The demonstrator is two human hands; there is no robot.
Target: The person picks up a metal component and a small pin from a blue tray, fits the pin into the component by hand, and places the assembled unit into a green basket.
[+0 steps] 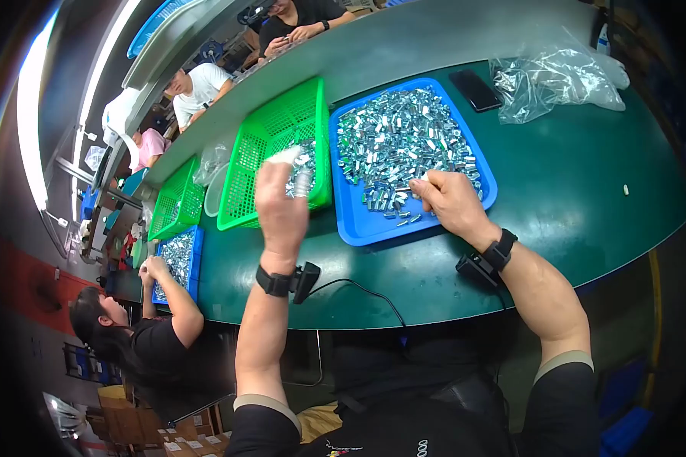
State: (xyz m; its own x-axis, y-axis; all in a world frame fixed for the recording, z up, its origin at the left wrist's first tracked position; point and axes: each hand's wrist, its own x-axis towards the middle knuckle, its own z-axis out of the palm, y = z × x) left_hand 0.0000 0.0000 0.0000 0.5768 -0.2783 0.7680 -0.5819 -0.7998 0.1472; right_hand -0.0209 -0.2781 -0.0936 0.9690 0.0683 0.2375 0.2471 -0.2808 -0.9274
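Observation:
My left hand (282,213) is held over the near side of a green perforated basket (245,179), with white wraps on its fingertips. Its thumb and fingers are apart, and nothing shows between them. Inside that basket lies a heap of small shiny metal pieces (305,156). To the right, a blue tray (358,234) holds many more loose metal pieces (408,137), spread thinner toward its near edge. Above the tray's near right part my right hand (457,204) is closed, thumb against the curled fingers. What it pinches is too small or hidden to make out.
A black phone (475,90) and a clear plastic bag (556,80) lie beyond the tray on the green table (572,183). A cable (358,286) runs from my left wrist device. At left, a co-worker (122,327) handles pieces at another blue tray (196,263).

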